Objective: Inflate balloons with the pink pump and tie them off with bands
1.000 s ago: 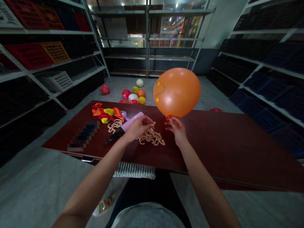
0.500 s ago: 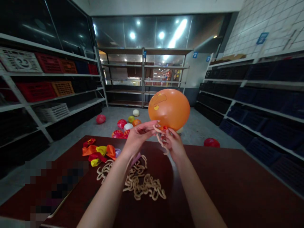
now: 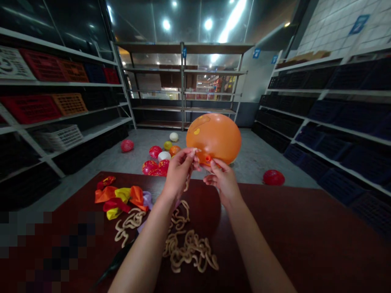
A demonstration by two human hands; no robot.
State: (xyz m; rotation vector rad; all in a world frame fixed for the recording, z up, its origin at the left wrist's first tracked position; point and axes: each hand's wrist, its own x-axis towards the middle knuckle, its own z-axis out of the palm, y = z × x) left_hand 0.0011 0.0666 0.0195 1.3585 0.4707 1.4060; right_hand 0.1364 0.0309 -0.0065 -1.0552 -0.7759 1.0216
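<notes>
Nearest, both bare forearms rose from the bottom of the view over a dark red table (image 3: 284, 244), elbows apart and wrists drawn in so that the hands nearly met. The right hand (image 3: 224, 183) had its fingers (image 3: 217, 166) curled at the neck (image 3: 208, 158) of an inflated orange balloon (image 3: 214, 136), which sat just above the hands, clear of the table. The left hand (image 3: 180, 173) was pinched up close to the same spot, and a tan strand (image 3: 186, 185) hung below it; whether it gripped that strand or the neck, the view was too poor to say. The work at that moment centred on the neck and the strand, and any next move there called for a steady pinch.

On the table lay a heap of tan looped strands (image 3: 191, 250), and beyond it a pile of limp red, orange and yellow balloons (image 3: 119, 197). Farther off, inflated balloons (image 3: 155, 162) lay on the concrete floor (image 3: 238, 158), between shelves of red and orange crates (image 3: 30, 108) and dark crates (image 3: 336, 114).
</notes>
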